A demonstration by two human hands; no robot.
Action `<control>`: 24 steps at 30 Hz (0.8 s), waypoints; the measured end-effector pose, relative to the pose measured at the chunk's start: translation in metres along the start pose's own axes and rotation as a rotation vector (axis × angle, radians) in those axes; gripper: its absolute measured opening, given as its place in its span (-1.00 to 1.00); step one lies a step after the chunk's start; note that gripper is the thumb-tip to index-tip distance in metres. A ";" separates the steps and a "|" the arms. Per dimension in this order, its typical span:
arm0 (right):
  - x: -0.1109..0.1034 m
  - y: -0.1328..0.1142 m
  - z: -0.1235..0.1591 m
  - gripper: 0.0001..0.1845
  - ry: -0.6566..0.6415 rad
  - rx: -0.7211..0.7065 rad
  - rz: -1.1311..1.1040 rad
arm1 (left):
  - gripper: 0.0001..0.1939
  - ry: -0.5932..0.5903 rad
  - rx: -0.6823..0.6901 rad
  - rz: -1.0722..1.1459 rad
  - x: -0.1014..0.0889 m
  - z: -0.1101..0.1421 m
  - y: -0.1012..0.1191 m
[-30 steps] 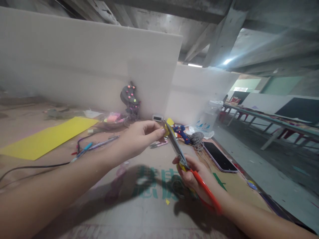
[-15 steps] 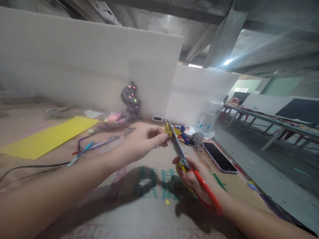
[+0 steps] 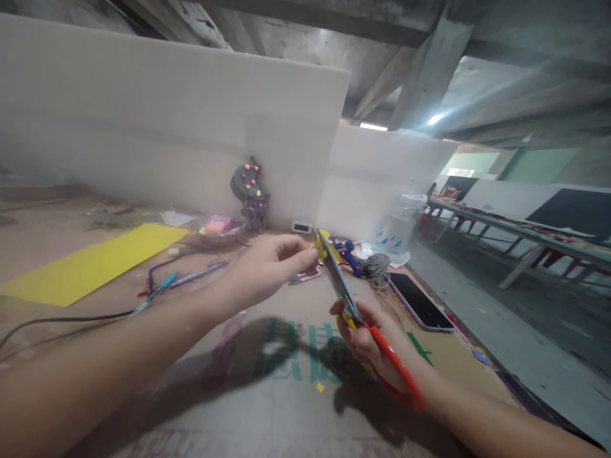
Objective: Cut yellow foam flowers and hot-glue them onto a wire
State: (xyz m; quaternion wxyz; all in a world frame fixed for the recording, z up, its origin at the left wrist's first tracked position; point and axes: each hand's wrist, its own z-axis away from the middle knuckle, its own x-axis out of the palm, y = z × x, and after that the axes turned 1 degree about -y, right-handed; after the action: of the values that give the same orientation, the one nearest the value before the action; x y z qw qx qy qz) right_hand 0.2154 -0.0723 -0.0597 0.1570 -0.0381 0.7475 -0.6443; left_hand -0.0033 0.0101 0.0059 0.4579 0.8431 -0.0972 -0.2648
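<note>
A pale panel (image 3: 162, 114) stood at 10 o'clock; grey beams (image 3: 324, 14) crossed at 12, a bright light (image 3: 435, 119) glared at 2, a long table (image 3: 529, 234) stretched at 3, grey floor (image 3: 496, 331) lay at 4.

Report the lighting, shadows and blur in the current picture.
Head view: glare streaks up and right from the ceiling light; head view: dark shadows fall on the tabletop, below the left hand and right hand in the picture; head view: the clutter at far left looks smeared, while the scissors look clearer.
</note>
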 end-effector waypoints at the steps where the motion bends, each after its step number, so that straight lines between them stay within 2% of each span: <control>1: 0.000 0.000 0.000 -0.36 0.001 0.000 -0.006 | -0.67 0.004 -0.002 -0.007 0.000 0.000 0.000; 11: -0.004 0.000 -0.004 -0.31 -0.057 -0.002 -0.004 | -0.68 0.063 -0.007 -0.074 -0.002 0.000 -0.001; 18: -0.002 -0.004 -0.003 -0.31 -0.002 0.010 0.051 | -0.70 0.096 0.017 -0.132 -0.006 -0.001 0.004; 24: -0.004 0.000 -0.004 -0.34 -0.017 0.005 0.063 | -0.70 0.103 0.020 -0.111 -0.006 -0.002 0.002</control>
State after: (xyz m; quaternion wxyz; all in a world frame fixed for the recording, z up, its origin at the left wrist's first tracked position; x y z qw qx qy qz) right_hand 0.2177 -0.0673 -0.0581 0.1837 -0.0199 0.7454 -0.6405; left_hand -0.0077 0.0128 0.0105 0.4387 0.8641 -0.0292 -0.2450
